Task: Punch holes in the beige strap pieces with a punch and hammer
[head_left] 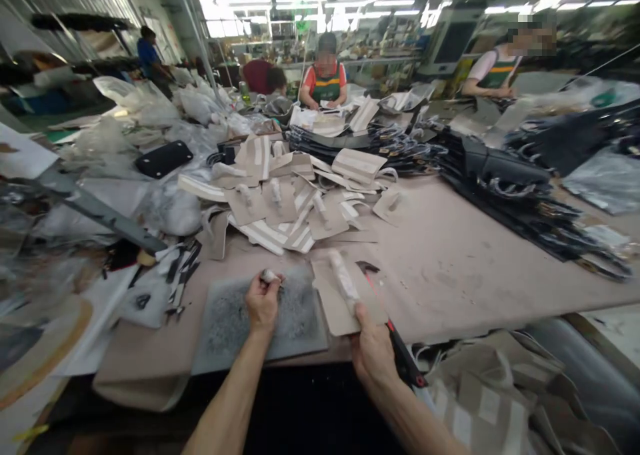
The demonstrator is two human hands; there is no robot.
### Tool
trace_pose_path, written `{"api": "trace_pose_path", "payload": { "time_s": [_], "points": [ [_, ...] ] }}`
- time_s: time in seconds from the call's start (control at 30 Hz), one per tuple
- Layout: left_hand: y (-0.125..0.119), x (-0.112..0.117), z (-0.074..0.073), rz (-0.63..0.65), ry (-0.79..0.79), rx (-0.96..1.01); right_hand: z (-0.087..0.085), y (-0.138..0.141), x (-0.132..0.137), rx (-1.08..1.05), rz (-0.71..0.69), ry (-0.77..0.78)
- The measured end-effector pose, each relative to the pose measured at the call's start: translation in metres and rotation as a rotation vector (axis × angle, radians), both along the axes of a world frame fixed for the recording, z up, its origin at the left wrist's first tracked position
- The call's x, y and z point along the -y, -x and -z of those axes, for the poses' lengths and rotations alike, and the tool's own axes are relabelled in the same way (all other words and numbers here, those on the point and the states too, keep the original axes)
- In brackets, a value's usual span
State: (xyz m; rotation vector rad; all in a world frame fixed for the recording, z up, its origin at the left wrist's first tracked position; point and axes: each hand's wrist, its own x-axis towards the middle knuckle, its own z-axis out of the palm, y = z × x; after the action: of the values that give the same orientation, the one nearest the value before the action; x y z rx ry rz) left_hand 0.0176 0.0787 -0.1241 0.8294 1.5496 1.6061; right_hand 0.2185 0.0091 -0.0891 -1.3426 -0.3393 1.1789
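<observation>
A beige panel is at the front edge of the table, its near corner in the right hand. The thumb presses on top by the end of a raised pale strip and the fingers go underneath, a grip that probably keeps the panel level with its strip face up. The left hand pinches a small pale piece narrowly between thumb and fingers, above a grey, stained board; the board perhaps spares the tabletop from marks. A hammer lies beside the right hand, partly hidden by the panel, seemingly kept within easy reach.

Beyond the board, similar beige pieces lie in a loose pile, and more sit in a heap at lower right; whether a container holds that heap cannot be told. Clear plastic bags crowd the left, their contents unclear, with a dark panel lying on them. A stack of dark pieces spreads along the right, and a person in an apron works opposite.
</observation>
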Motion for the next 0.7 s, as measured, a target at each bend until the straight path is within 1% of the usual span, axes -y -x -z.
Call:
{"api": "trace_pose_path", "payload": {
  "time_s": [0.03, 0.1, 0.17, 0.27, 0.37, 0.47, 0.6, 0.7],
  "points": [
    [0.001, 0.0, -0.003, -0.027, -0.018, 0.034, 0.003, 0.012, 0.018, -0.08, -0.033, 0.038],
    [0.002, -0.001, -0.01, -0.043, -0.054, 0.054, 0.008, 0.029, 0.042, -0.133, -0.102, 0.115],
    [0.001, -0.004, -0.016, 0.005, -0.081, 0.05, 0.014, 0.034, 0.057, -0.127, -0.15, 0.137],
    [-0.005, -0.012, -0.021, 0.126, -0.093, 0.054, 0.027, 0.033, 0.069, -0.054, -0.175, 0.194],
    [-0.014, -0.019, -0.019, 0.203, -0.068, 0.062, 0.042, 0.031, 0.079, -0.02, -0.191, 0.28],
    [-0.022, -0.023, -0.013, 0.255, -0.032, 0.064, 0.053, 0.034, 0.087, -0.039, -0.275, 0.343],
    [-0.027, -0.025, -0.006, 0.315, -0.017, 0.08, 0.059, 0.043, 0.09, -0.09, -0.381, 0.38],
    [-0.027, -0.024, -0.003, 0.338, -0.014, 0.074, 0.058, 0.042, 0.091, -0.172, -0.455, 0.451]
  ]
}}
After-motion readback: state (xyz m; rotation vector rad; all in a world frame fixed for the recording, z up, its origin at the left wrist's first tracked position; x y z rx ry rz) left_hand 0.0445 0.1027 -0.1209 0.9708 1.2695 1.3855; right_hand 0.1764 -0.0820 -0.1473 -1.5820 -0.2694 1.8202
